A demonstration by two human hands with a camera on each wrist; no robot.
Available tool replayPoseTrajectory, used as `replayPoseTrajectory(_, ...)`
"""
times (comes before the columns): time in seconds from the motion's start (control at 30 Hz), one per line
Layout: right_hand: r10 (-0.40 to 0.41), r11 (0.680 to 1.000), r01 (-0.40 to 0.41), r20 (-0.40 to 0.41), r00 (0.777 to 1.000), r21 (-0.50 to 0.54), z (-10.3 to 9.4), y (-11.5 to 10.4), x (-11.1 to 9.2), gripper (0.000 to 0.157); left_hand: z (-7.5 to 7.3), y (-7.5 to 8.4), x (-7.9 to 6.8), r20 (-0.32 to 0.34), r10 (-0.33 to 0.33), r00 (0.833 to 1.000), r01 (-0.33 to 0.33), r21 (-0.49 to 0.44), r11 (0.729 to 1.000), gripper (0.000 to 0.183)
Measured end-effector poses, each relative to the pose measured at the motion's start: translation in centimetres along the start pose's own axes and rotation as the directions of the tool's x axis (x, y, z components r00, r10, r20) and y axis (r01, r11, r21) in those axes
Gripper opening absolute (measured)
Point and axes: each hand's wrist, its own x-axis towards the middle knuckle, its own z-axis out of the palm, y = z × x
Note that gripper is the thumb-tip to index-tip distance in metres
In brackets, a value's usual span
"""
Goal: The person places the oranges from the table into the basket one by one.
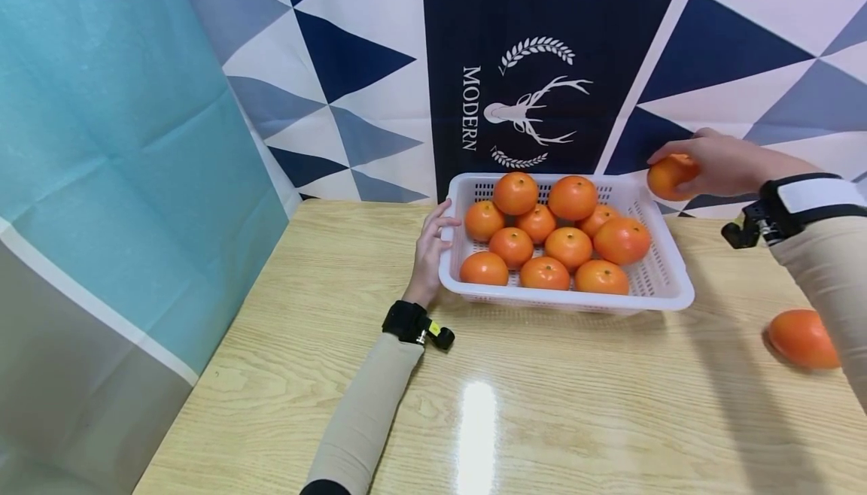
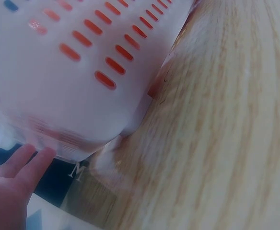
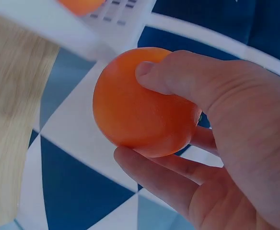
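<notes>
In the head view my right hand (image 1: 721, 164) holds an orange (image 1: 670, 177) above the right rear corner of a white plastic basket (image 1: 562, 297). The right wrist view shows the thumb on one side of this orange (image 3: 140, 105) and fingers of the right hand (image 3: 226, 129) on the other. Several more oranges (image 1: 569, 247) lie piled in the basket. My left hand (image 1: 428, 258) rests at the basket's left rim, with fingertips over the edge. Seen from the left wrist, two fairly straight fingers of the left hand (image 2: 17, 182) touch the slotted basket (image 2: 68, 100).
Another orange (image 1: 804, 338) lies on the wooden table (image 1: 576, 405) at the right, partly behind the right sleeve (image 1: 829, 277). A patterned cloth (image 1: 366, 66) hangs behind the table. To the left hangs a blue and grey curtain (image 1: 115, 141).
</notes>
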Motion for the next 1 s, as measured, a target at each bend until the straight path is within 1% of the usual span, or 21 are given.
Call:
replayPoseTrajectory(0.1,-0.006,1.000,0.006,0.014,1.000,0.027,0.1,-0.9,0.5,0.057,0.1,0.0,0.0,-0.002,-0.005,1.000,0.005,-0.007,1.000,0.042)
replayPoseTrajectory(0.3,-0.021,0.999,0.020,0.022,1.000,0.042,0.4,-2.5,1.5,0.057,0.2,0.2,0.0,0.005,-0.005,1.000,0.005,-0.017,1.000,0.042)
replayPoseTrajectory(0.47,-0.032,0.999,0.031,0.030,0.999,0.044,0.4,-3.5,2.3,0.058,0.2,0.2,0.1,-0.001,-0.001,1.000,0.001,-0.020,1.000,0.043)
replayPoseTrajectory(0.83,-0.053,0.996,0.051,0.035,0.998,0.069,0.8,-4.1,3.4,0.060,0.0,0.0,0.2,-0.004,-0.007,1.000,0.007,-0.016,1.000,0.043)
replayPoseTrajectory(1.0,-0.036,0.996,0.032,0.045,0.998,0.088,1.4,-4.2,3.5,0.060,-0.1,-0.3,0.2,0.000,-0.009,1.000,0.009,-0.012,1.000,0.042)
